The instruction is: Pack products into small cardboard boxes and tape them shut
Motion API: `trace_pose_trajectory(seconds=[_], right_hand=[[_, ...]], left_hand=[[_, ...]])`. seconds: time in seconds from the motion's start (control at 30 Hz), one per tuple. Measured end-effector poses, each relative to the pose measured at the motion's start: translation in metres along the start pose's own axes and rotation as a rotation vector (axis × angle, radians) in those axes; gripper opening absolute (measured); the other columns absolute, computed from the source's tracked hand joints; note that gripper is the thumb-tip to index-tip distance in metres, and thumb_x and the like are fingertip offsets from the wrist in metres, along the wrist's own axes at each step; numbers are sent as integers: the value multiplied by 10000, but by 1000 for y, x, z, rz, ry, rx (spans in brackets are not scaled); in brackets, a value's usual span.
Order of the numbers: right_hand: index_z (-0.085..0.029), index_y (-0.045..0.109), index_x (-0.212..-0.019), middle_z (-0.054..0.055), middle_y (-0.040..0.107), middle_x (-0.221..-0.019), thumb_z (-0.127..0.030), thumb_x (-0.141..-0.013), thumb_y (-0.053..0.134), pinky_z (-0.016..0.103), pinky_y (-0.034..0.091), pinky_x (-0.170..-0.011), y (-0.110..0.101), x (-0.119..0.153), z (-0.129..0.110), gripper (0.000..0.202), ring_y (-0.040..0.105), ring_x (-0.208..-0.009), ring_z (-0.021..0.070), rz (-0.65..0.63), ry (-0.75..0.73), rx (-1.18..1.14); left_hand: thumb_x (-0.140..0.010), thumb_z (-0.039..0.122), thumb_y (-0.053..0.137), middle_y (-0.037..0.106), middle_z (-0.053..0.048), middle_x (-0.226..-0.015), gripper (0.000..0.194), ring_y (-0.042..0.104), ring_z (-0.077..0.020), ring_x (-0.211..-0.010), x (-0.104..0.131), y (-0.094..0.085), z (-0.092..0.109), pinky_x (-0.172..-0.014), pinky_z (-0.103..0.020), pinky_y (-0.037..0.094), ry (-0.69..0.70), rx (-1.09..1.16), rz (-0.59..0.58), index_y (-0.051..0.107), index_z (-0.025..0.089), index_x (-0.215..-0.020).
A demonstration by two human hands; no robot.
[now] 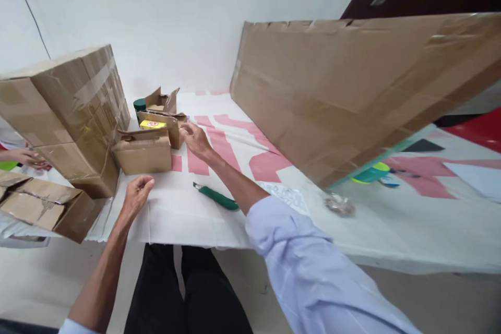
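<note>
My left hand (138, 194) hovers by the table's near edge, in front of a small cardboard box (143, 157). It is empty, its fingers loosely bent and the thumb apart. Reaching farther in, my right hand (195, 141) is beside a second cardboard box (174, 131), fingers bent and apart; whether they touch its side I cannot tell. A yellow packet (153, 124) with red print shows between these boxes. Behind them stand an open-flapped box (162, 100) and a jar with a dark green lid (139, 105). A green utility knife (216, 197) lies below my right forearm.
Stacked cardboard boxes (74, 115) rise on the left, with a closed carton (47, 203) before them and another person's hand (33, 158) beyond. A large cardboard panel (344, 88) leans on the right. Clear crumpled plastic (339, 204) lies near its lower corner.
</note>
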State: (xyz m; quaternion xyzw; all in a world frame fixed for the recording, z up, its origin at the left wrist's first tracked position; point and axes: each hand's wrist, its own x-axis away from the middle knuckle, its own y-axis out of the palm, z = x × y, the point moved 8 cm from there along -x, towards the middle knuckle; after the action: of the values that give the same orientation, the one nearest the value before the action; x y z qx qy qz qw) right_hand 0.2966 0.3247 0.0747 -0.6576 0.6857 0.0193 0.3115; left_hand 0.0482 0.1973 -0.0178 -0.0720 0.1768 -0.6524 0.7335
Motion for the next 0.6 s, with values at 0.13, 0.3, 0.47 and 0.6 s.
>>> trace_pose_trajectory(seconds=[0.13, 0.3, 0.47, 0.6], right_hand=[[-197, 719, -1118, 122, 735, -1150, -414, -984, 573, 421, 530, -993, -29, 73, 26, 293, 670, -1082, 271, -42, -3, 228], [-208, 715, -1128, 133, 714, -1115, -376, -941, 675, 445, 519, -955, -48, 181, 69, 255, 644, -1092, 319, -192, 62, 545], [-231, 695, -1051, 101, 695, -1063, -272, -934, 665, 414, 495, -887, -47, 215, 83, 128, 625, -1028, 304, -143, 66, 641], [-242, 681, -1064, 89, 690, -1029, -232, -962, 598, 408, 489, -876, -44, 217, 84, 132, 620, -989, 292, -53, 41, 618]], left_hand=[[-703, 517, 815, 786, -69, -828, 361, 724, -290, -846, -58, 34, -18, -799, -385, 583, 3, 21, -56, 782, 192, -856], [-694, 460, 769, 752, -40, -756, 296, 717, -266, -837, -98, 49, -37, -812, -351, 563, 2, 13, -36, 751, 200, -832], [-680, 416, 750, 756, -54, -797, 319, 720, -269, -880, -121, 47, -39, -821, -346, 558, 22, -16, -29, 737, 202, -917], [-639, 377, 718, 765, -50, -781, 333, 718, -263, -825, -137, 54, -35, -817, -358, 560, 43, -47, -50, 746, 204, -922]])
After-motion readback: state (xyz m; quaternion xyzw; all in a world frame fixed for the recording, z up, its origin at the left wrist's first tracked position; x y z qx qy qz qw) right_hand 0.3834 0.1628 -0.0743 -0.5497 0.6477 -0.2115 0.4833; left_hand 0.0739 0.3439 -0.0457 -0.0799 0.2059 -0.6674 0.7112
